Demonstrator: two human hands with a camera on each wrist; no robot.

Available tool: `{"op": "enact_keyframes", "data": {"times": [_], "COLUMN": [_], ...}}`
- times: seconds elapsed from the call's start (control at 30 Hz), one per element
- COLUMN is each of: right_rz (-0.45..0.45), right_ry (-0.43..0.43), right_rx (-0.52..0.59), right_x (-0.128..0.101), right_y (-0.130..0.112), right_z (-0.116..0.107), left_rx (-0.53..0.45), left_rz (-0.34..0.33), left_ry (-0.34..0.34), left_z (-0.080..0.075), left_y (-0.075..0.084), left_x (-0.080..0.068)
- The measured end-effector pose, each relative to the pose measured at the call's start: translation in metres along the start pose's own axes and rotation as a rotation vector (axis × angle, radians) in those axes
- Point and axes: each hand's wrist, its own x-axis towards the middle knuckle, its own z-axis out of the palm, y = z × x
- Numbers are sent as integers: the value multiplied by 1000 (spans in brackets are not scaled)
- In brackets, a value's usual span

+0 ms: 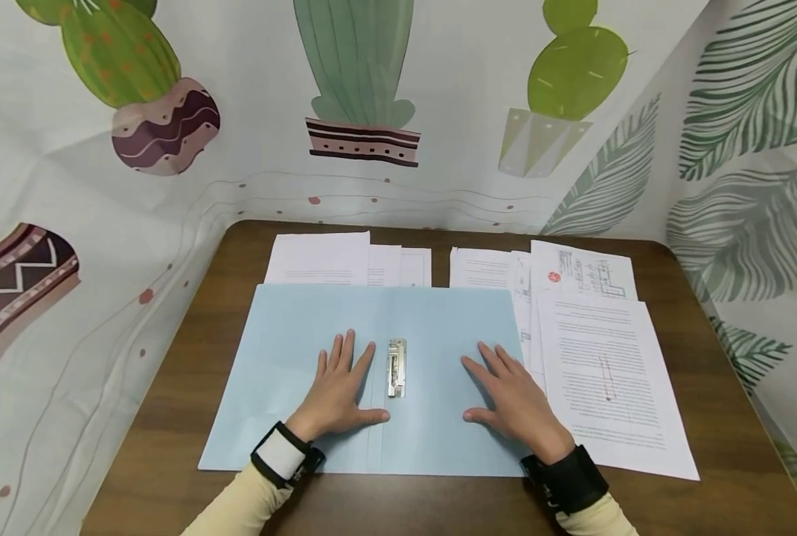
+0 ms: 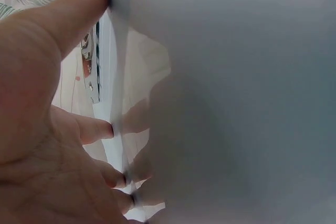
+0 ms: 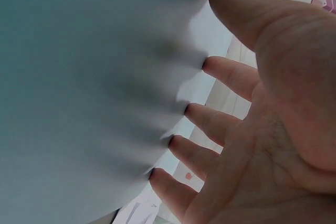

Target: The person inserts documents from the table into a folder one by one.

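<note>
on the middle of the brown table (image 1: 726,417) a light blue folder (image 1: 291,350) lies opened flat, both covers spread; the left hand (image 1: 339,387) rests palm down on the left cover just beside the spine, fingers straight and slightly fanned, holding nothing; the right hand (image 1: 513,398) lies the same way on the right cover, fingers spread and pressing the card flat; the wrist views show fingertips (image 2: 107,128) and fingertips (image 3: 210,65) touching the pale surface, none curled round anything; between the two hands sits the metal clip (image 1: 397,368) on the spine, and whether it stands raised or down i cannot tell; the folder holds no sheets; as a judgement, the step in hand is flattening the opened folder, and the next move would call for lifting the clip and bringing a sheet squarely to it; the printed sheet (image 1: 606,372) lies to the right, just beside the folder's edge, atop other papers; more papers (image 1: 331,259) lie behind the folder, partly tucked under its far edge.
</note>
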Motion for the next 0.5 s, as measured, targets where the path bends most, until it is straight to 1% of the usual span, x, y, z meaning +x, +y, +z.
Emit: {"op": "enact_keyframes", "data": {"times": [0.13,0.23,0.37,0.5], "right_rz": [4,7,13,6], "right_ry": [3,1,-8,-12], "right_rx": [11,14,17,19], "right_x": [0,0,0,1], "right_y": [0,-1,-1,-2], "right_z": [-1,-2,-3,-4], "left_rx": [16,7,-14,-63], "left_rz": [-3,2,19,2], "left_ry": [-24,-17,-17,-22], "left_z": [-1,-2,-4,-5], "left_y": [0,0,0,2], "left_x": [0,0,-1,0]}}
